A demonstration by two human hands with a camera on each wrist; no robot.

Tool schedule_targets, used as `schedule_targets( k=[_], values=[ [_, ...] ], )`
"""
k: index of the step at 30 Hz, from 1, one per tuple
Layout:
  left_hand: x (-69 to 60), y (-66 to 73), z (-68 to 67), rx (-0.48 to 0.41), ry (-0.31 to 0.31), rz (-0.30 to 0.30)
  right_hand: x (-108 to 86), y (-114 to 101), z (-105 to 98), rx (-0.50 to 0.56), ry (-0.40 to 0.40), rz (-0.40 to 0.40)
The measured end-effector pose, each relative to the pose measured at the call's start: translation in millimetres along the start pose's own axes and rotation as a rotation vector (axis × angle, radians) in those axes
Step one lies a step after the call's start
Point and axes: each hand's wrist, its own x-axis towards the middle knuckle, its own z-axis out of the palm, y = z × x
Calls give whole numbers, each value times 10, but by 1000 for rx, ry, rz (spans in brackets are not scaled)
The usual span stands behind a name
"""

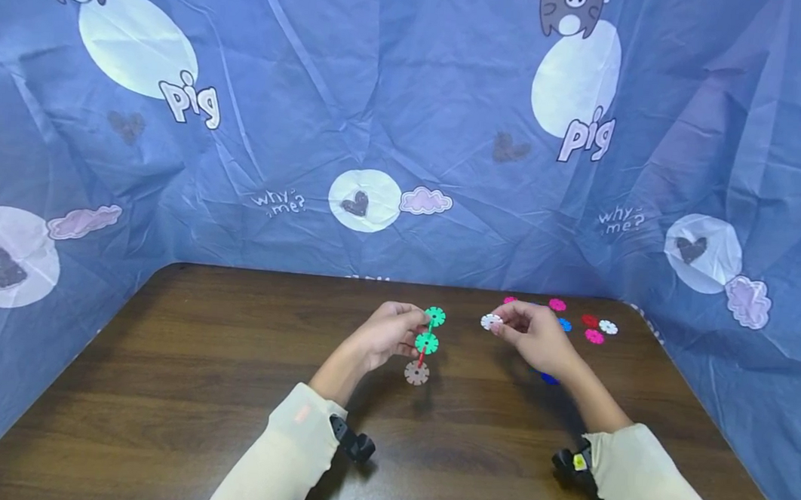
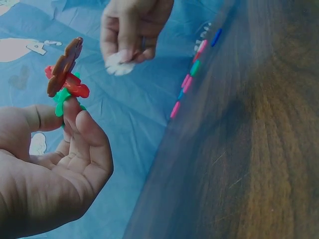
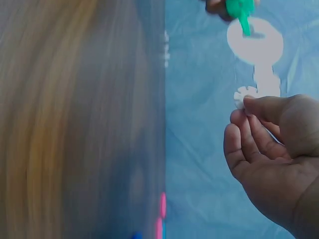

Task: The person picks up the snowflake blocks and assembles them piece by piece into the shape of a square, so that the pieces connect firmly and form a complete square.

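Observation:
My left hand (image 1: 384,335) holds up a joined chain of notched plastic snowflake discs, its fingers pinching a green disc. Two green discs (image 1: 426,344) face the head camera, with connecting discs between them seen edge-on. A red disc (image 2: 79,89) links the lower green one to a brown disc (image 1: 417,373) at the chain's bottom. To the right, apart from the chain, my right hand (image 1: 537,337) pinches a white snowflake disc (image 1: 489,322) between thumb and fingers. In the right wrist view the white disc (image 3: 242,97) sticks out past the thumb tip.
Loose discs lie on the brown wooden table (image 1: 197,360) behind and beside the right hand, among them a pink disc (image 1: 594,336), a red disc (image 1: 589,320), a white disc (image 1: 608,327) and a dark blue disc (image 1: 549,379). A blue printed cloth (image 1: 298,124) hangs around the table.

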Motion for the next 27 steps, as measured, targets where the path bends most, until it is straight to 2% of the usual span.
schedule_targets(
  k=[4, 11, 18, 27],
  values=[
    [12, 2, 12, 7, -5, 2, 49, -109, 185, 13, -5, -18],
    [25, -15, 22, 10, -9, -4, 81, -151, 405, 9, 30, -75],
    [26, -38, 8, 12, 4, -8, 82, -213, 475, -5, 72, -117],
    [-6, -28, 22, 12, 9, -19, 82, -249, 530, 4, 56, -137]
  ],
)
